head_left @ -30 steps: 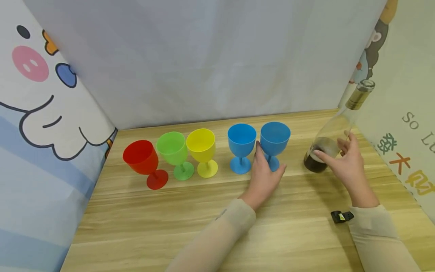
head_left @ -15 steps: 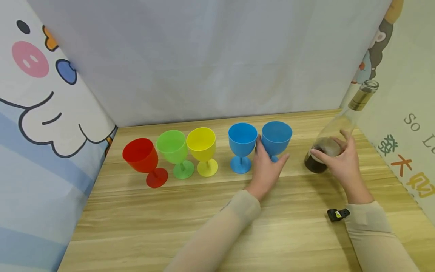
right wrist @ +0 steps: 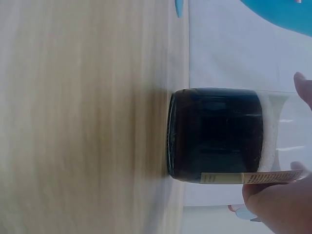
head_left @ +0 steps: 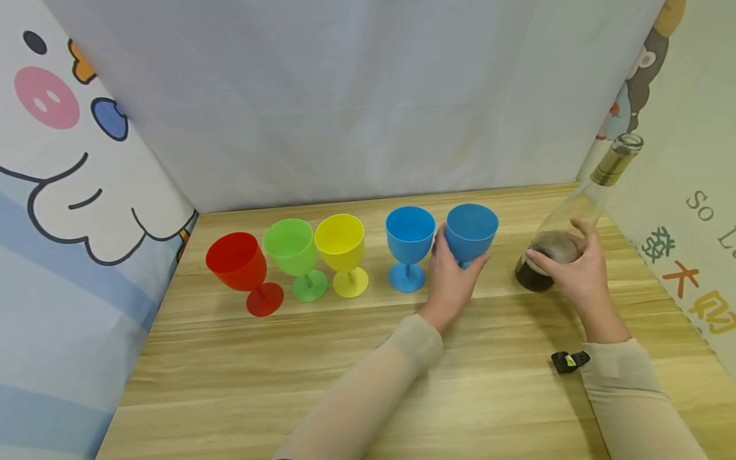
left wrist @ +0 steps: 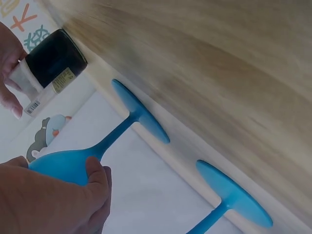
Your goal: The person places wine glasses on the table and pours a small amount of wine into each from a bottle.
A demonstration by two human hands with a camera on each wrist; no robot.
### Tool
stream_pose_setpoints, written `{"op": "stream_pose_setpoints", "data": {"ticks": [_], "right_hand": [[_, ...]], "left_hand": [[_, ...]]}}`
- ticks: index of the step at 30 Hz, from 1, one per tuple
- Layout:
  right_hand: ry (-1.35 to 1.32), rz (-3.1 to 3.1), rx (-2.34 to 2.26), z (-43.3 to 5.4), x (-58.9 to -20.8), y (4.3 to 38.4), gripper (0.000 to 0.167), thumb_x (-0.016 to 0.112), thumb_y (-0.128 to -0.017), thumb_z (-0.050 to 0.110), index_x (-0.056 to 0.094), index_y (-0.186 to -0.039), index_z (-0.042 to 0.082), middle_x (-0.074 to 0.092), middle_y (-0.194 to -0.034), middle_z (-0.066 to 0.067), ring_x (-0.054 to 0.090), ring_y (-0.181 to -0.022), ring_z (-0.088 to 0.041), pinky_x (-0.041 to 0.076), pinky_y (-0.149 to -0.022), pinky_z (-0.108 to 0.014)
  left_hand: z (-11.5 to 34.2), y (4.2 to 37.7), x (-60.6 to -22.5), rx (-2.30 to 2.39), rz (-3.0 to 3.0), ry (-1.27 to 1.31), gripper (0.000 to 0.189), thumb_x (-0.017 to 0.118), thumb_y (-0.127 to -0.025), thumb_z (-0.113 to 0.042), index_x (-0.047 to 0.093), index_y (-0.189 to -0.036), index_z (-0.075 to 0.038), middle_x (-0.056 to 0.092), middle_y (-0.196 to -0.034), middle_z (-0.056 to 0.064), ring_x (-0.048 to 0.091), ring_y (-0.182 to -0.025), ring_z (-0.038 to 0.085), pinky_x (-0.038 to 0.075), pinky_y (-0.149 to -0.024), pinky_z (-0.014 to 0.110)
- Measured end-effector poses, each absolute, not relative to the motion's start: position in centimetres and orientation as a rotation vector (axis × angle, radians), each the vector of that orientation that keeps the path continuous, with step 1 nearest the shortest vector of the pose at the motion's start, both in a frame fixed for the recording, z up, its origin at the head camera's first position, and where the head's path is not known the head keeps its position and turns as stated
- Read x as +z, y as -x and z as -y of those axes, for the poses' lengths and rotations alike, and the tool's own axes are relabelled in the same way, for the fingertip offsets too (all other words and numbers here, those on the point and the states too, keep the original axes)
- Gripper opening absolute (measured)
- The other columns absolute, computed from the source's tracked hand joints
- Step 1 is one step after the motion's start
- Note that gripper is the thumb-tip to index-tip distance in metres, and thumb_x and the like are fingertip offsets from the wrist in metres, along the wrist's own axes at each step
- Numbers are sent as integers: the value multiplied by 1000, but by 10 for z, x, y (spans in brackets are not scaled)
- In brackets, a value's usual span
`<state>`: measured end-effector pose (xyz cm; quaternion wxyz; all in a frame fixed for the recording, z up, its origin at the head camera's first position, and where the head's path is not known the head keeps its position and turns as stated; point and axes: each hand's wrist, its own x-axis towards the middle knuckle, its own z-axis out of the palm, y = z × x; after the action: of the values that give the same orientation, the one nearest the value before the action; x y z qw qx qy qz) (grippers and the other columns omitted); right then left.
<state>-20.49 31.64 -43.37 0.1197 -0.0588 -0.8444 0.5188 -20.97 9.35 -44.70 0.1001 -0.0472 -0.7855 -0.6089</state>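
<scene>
Red goblet stands on the table, farthest to the left of the bottle. Moving toward the bottle come a green goblet and a yellow goblet, their bowls close together, then, past a gap, a blue goblet that neither hand holds. Nearest the bottle on its left is a second blue goblet; the left hand has its fingers curled round the bowl, though whether the foot touches the table I cannot tell. On the bottle itself, the right hand wraps thumb and fingers round the body, above most of the dark liquid. The step in hand seems to be steadying goblet and bottle together; the next move likely calls for firm grips and an upright goblet.
</scene>
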Motion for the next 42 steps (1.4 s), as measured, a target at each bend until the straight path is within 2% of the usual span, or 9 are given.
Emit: {"op": "stream_pose_setpoints", "data": {"ticks": [7,16,27,34,42], "right_hand": [[179,2459,1505,-315,-434,205,89,81,-89,23,25,-158,10,43,-152,-20,41,-133,-36,43,-96,-35],[199,2431,1464,-317,-440,207,85,82,-88,23,31,-155,11,49,-147,-18,47,-127,-33,41,-85,-23],[180,2436,1418,-314,-440,204,86,82,-88,28,29,-154,9,49,-146,-18,45,-132,-34,42,-95,-41],[173,2415,1417,-313,-435,198,85,85,-85,21,34,-153,12,54,-141,-11,47,-127,-26,40,-87,-25],[125,2443,1404,-313,-418,179,83,84,-86,21,36,-153,20,50,-147,-7,41,-132,-25,40,-82,-21]], "left_hand": [[-87,206,-447,-1758,2380,168,86,82,-89,-28,32,-156,-8,49,-148,8,47,-134,23,40,-109,43],[-78,193,-440,-1712,2424,309,85,83,-87,-26,33,-154,-9,49,-146,7,48,-133,22,41,-108,40],[-64,170,-429,-1789,2385,443,84,83,-88,-26,33,-154,-9,48,-146,4,51,-129,20,48,-100,38],[-53,153,-418,-1784,2409,407,87,86,-85,-25,35,-154,-8,50,-146,5,53,-127,21,52,-95,39],[-36,136,-414,-1789,2353,453,84,87,-83,-20,38,-151,-9,52,-144,2,51,-129,17,45,-104,40]]}}
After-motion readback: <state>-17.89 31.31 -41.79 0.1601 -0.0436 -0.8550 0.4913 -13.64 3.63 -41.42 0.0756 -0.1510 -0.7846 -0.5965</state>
